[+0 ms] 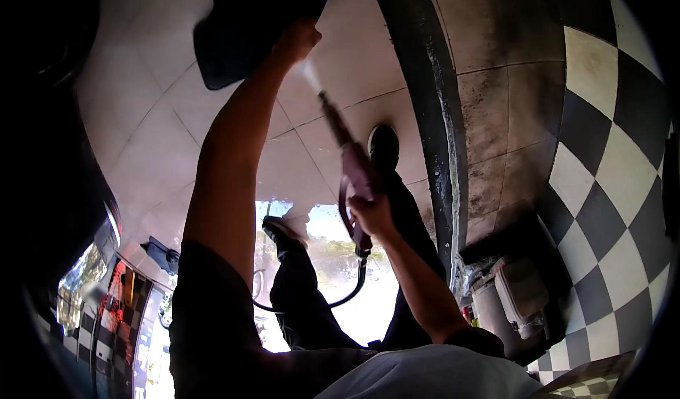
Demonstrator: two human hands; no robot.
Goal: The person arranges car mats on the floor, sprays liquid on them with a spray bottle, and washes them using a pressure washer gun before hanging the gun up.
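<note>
My left hand (pixel 297 41) is stretched far forward, its fingers closed at the edge of a dark flat mat (pixel 244 34). My right hand (pixel 372 215) is wrapped round the handle of a dark reddish spray gun (pixel 360 171). The gun points up and to the left. A white spray (pixel 309 77) leaves its nozzle just below my left hand, close to the mat's edge. From the base of the gun a black hose (pixel 353 294) curves down and left past my legs.
A dark raised strip (pixel 443 144) crosses the tiled floor (pixel 340 37) on the right, beside a checkered surface (pixel 602 208). Grey equipment (pixel 513 293) stands at the lower right. My shoes (pixel 384 146) rest on the floor. A dark vehicle fills the left edge.
</note>
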